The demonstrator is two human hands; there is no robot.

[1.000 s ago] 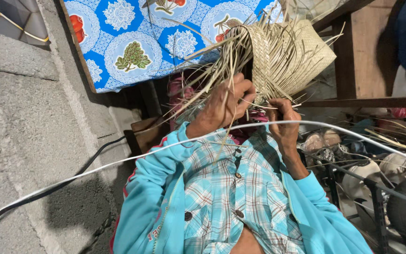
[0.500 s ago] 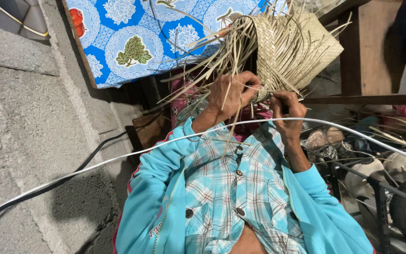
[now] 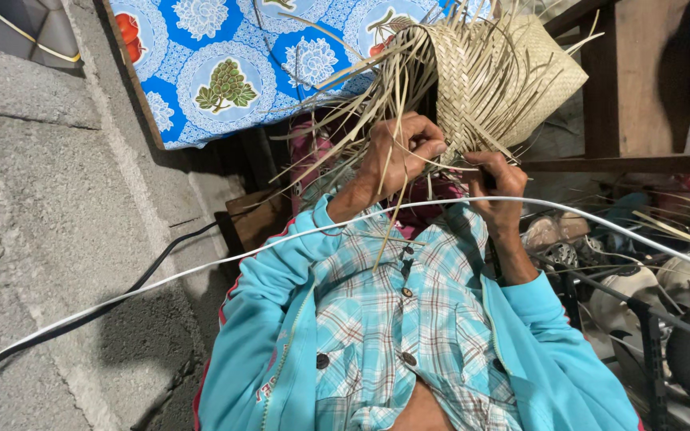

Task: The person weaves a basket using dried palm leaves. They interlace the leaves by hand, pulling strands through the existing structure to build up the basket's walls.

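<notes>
Both hands up at chest height, close together. Left hand (image 3: pixel 399 156) curled shut on loose pale straw strips (image 3: pixel 345 120); right hand (image 3: pixel 498 191) gripping the lower edge of one half-woven straw basket (image 3: pixel 505 76), which sits just above both hands. Strips too many and tangled to count. One patterned cloth (image 3: pixel 225 72), blue with white medallions, lies beyond the basket. One white cable (image 3: pixel 201 271) crosses the turquoise jacket (image 3: pixel 265 335). One dark cable (image 3: pixel 145 275) runs along the concrete floor (image 3: pixel 41 199). Shoes (image 3: pixel 632 287), perhaps two, at right.
</notes>
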